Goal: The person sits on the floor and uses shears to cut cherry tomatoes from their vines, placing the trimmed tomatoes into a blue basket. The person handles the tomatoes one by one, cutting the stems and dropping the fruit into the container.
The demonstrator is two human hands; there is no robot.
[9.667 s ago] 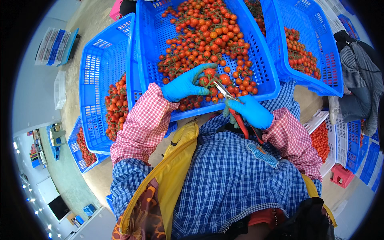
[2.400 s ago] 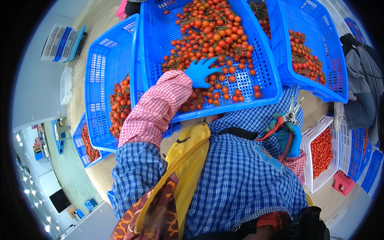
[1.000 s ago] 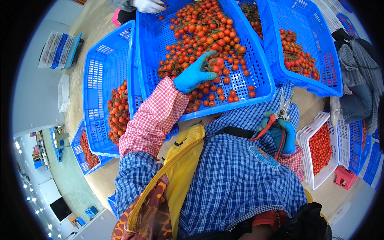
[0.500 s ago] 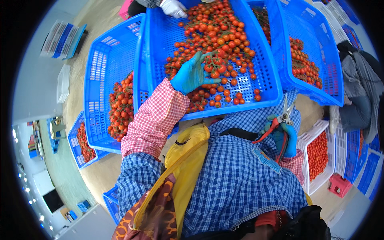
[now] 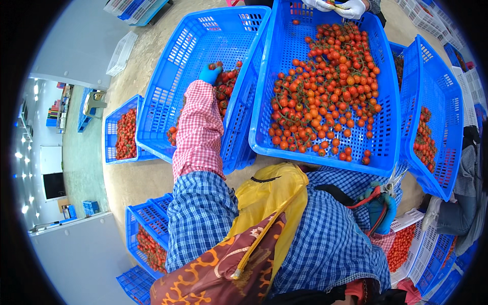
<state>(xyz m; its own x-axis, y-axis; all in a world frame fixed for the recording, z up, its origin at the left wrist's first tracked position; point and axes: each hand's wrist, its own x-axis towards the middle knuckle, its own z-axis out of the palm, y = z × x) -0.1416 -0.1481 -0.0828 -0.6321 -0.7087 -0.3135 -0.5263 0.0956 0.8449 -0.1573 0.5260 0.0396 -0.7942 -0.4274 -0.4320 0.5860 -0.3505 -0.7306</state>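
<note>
My left hand [image 5: 209, 74], in a blue glove, is over the blue crate on the left, its fingers curled and partly hidden around a small cluster of cherry tomatoes [image 5: 216, 65]. More tomatoes on the vine [image 5: 227, 86] lie beside it, partly behind my sleeve. My right hand [image 5: 387, 213], gloved too, is low on the right by my checked apron, wrapped round red-handled pruning shears [image 5: 377, 192] with their metal blades pointing up. Between and beyond my hands, the middle blue crate [image 5: 325, 158] holds a broad heap of cherry tomatoes [image 5: 325, 96].
Across the middle crate, another person's white-gloved hands [image 5: 351, 8] hold something small. A blue crate [image 5: 447, 101] with tomatoes stands at the right. Further tomato crates [image 5: 122, 157] sit on the floor at left, and a white crate of loose tomatoes [image 5: 406, 244] is low right.
My left hand has gone from the middle crate to the left crate, carrying a tomato cluster. My view has shifted leftward. The right hand still grips the shears.
</note>
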